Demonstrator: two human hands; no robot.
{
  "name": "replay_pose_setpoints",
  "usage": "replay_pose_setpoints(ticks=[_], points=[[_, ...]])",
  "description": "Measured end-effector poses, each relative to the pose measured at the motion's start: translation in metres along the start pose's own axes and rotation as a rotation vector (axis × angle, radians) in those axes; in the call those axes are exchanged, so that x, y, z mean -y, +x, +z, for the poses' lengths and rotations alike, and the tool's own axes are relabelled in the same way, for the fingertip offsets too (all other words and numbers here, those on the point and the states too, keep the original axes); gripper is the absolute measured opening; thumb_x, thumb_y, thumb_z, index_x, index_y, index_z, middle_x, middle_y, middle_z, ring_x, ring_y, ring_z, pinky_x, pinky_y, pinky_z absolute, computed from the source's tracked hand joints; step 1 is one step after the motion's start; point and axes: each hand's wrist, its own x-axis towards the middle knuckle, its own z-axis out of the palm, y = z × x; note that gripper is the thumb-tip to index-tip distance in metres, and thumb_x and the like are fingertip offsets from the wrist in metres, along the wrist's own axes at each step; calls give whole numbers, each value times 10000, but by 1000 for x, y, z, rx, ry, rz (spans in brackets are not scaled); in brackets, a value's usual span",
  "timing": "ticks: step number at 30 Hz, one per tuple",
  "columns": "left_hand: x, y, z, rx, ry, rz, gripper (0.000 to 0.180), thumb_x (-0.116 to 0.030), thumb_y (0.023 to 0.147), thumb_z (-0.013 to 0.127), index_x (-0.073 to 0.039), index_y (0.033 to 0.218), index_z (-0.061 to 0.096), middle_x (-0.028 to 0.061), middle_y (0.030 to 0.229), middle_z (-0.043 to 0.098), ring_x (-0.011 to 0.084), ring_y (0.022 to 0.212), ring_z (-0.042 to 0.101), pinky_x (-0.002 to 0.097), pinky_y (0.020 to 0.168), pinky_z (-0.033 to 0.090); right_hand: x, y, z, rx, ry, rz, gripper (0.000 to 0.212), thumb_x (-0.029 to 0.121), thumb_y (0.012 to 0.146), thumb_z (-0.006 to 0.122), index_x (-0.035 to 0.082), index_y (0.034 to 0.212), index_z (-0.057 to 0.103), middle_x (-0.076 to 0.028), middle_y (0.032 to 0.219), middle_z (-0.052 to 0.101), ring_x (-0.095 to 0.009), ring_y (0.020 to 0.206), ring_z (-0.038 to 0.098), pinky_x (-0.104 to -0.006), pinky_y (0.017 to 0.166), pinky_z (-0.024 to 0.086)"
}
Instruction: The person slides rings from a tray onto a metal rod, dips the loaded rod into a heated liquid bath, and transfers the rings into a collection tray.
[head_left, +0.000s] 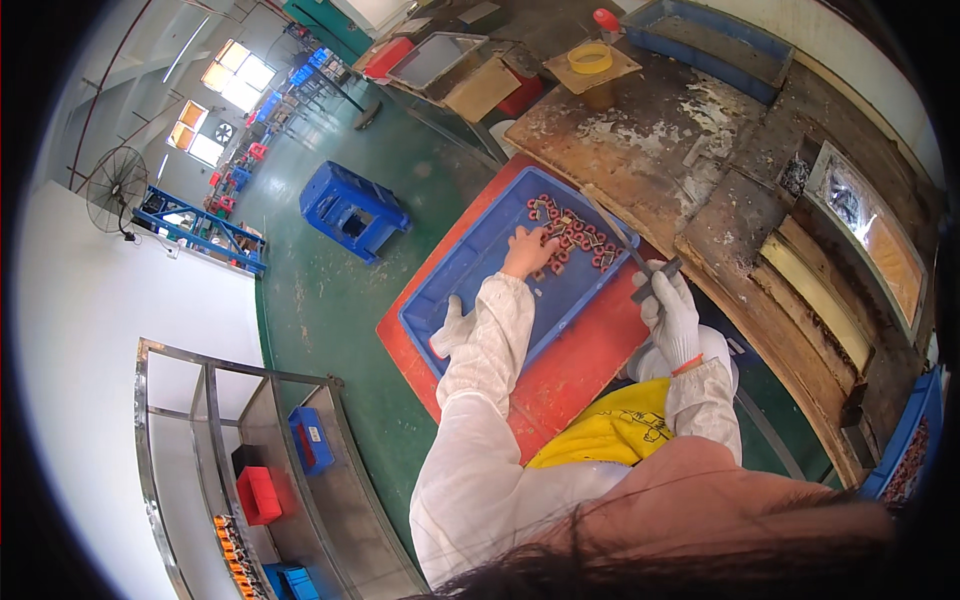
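Note:
My bare left hand [530, 252] reaches into a blue plastic tray [425, 308], fingers apart, touching the edge of a heap of small reddish ring-shaped parts [572, 232]. Beside my left forearm a white glove [452, 326] shows at the tray's near-left side; whether it lies loose or hangs from the sleeve I cannot tell. My right hand [672, 312], in a white glove, is closed around a dark grey bar-shaped tool [655, 281] just off the tray's right edge. A long thin shaft [618, 232] runs from near that hand over the tray's far-right rim.
The tray rests on a red stool-like surface [590, 385]. To the right stands a worn wooden bench [640, 150] with a yellow tape roll [590, 58] and a blue bin [710, 45]. A blue stool [352, 210] and a metal rack [330, 480] stand to the left.

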Motion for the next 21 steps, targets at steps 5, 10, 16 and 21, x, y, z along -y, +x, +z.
replay_pose_setpoints(ticks=[5,10,16,21], points=[[-14,31,-13,-249,207,0,312,-295,841,543,-190,1134,572,93,1109,500,324,1015,489,476,836,418,5,-2,-2,-28,-5,13,253,183,923,524,31,1124,502,-110,898,628,-47,501,483,-170,418,364],[15,72,6,-369,206,167,334,-164,790,542,-193,1120,576,92,1086,515,326,1017,479,490,821,409,-1,-2,6,-5,-27,11,249,181,924,520,32,1124,504,-108,898,628,-48,507,487,-173,426,369],[-8,61,10,-231,219,74,349,-137,760,567,-180,1106,581,102,1079,532,331,1031,477,492,835,401,2,-7,2,-46,-34,17,247,174,926,514,31,1127,501,-106,901,626,-50,508,488,-172,424,372],[29,18,-12,-130,61,115,268,-151,763,594,-173,1029,618,104,1015,560,330,1001,489,482,822,405,0,-6,13,-49,-63,21,237,173,924,522,42,1121,513,-90,890,627,-32,494,486,-150,406,363]])
